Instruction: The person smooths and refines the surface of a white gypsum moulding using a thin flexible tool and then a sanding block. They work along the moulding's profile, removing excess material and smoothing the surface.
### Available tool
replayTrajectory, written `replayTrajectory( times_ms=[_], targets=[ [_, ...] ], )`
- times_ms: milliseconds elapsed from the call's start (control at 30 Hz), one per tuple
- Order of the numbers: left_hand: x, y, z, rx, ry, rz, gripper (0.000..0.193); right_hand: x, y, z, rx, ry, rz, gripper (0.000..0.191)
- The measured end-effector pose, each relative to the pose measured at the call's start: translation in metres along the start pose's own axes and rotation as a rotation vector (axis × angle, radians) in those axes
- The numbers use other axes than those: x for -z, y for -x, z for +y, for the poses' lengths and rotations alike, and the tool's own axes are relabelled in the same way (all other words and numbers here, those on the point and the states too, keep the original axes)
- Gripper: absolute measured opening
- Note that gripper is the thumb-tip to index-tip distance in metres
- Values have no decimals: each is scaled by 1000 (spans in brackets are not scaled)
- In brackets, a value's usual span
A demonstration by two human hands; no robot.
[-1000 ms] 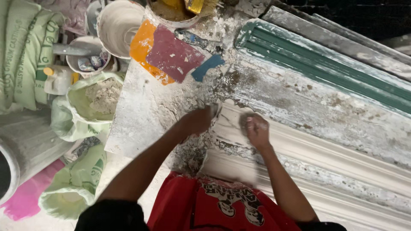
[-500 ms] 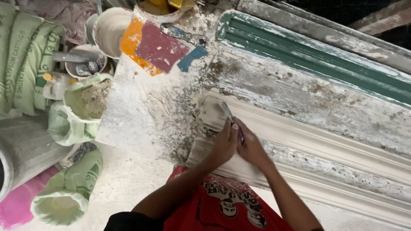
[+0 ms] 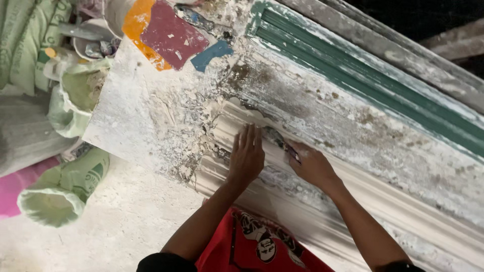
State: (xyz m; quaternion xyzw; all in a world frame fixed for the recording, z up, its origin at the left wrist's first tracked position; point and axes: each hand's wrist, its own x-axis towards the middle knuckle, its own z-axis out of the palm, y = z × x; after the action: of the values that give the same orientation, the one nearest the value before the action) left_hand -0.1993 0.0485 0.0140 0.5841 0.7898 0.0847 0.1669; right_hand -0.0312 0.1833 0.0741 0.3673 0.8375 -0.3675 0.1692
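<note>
My left hand [image 3: 247, 157] lies flat, fingers together, on the end of a long white plaster moulding [image 3: 322, 211] that rests on a plaster-caked work table [image 3: 151, 121]. My right hand [image 3: 312, 163] is just to its right, closed on a small metal scraping tool [image 3: 280, 141] whose blade lies against the moulding's ridges near my left fingertips. Plaster crumbs lie around the moulding's end. A red shirt [image 3: 252, 247] shows at the bottom.
A green-painted mould channel [image 3: 373, 80] runs diagonally along the table's far side. Red, orange and blue patches [image 3: 169, 32] mark the table's far corner. Green sacks [image 3: 70, 186], buckets [image 3: 96, 43] and a pink bag [image 3: 15, 186] stand on the floor at left.
Both hands came together on the moulding's end and slid slightly forward. The left hand went from the crumbs onto the moulding, lying flat. The view has shifted nearer.
</note>
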Motion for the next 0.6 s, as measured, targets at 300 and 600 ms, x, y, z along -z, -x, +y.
replayTrajectory(
  times_ms=[300,600],
  targets=[
    [45,-19,-72,248,17,69,77,2,-3,13,99,-13,55,54],
    [0,-6,-2,-189,48,11,60,6,0,8,4,141,-32,61]
  ],
)
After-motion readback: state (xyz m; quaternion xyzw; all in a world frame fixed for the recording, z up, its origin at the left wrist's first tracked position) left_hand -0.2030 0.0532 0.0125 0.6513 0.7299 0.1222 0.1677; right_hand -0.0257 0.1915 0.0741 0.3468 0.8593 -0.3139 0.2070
